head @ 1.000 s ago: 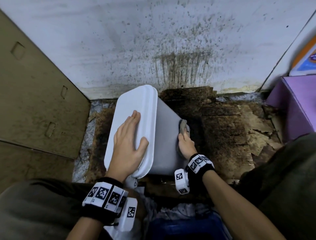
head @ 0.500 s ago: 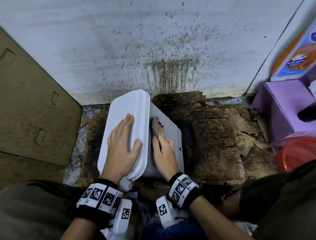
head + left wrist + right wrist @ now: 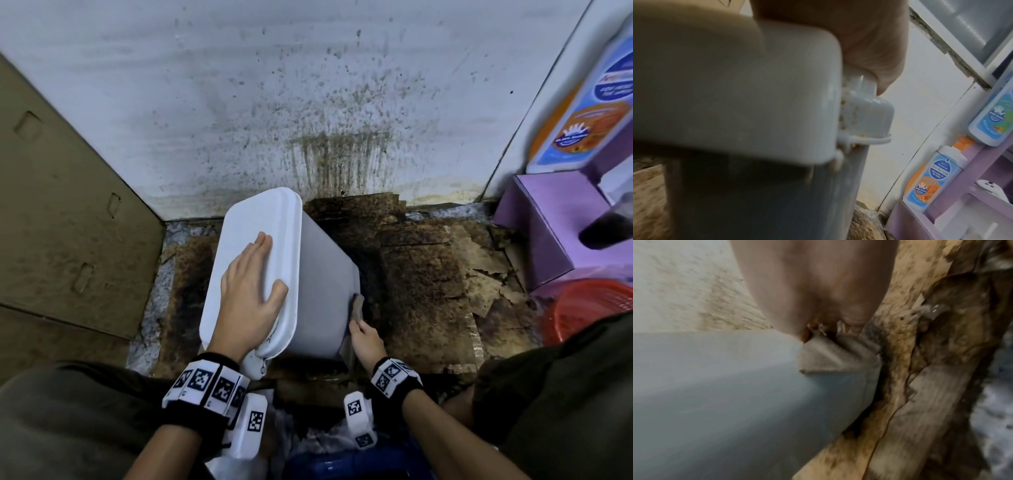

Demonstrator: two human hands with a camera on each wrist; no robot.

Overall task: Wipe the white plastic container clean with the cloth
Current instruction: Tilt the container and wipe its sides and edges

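Head view shows the white plastic container [image 3: 318, 291] standing on stained, peeling cardboard [image 3: 428, 274] near the foot of a spattered wall [image 3: 308, 102], its lid [image 3: 253, 246] tipped toward the person's left so that the right side wall faces up and outward. That lean looks deliberate: it seems meant to open the side and its lower edge to the cloth. The left hand [image 3: 248, 298] lies flat on the lid, fingers straight and together, thumb spread toward the lid's right rim, holding nothing but pressing down, probably to brace the container against the push of wiping. In the left wrist view the lid's latch [image 3: 869, 113] carries yellowish crumbs of grime along its seam, so that corner likely remains to be cleaned. The right hand [image 3: 364, 339] is low at the container's near right corner, wrist bent and fingers curled round the grey-brown cloth [image 3: 356, 305]. The right wrist view shows the fingertips [image 3: 851, 316] pinching the folded cloth [image 3: 830, 356] against the container's edge just above the cardboard, so the lower edge appears to be the part under work.
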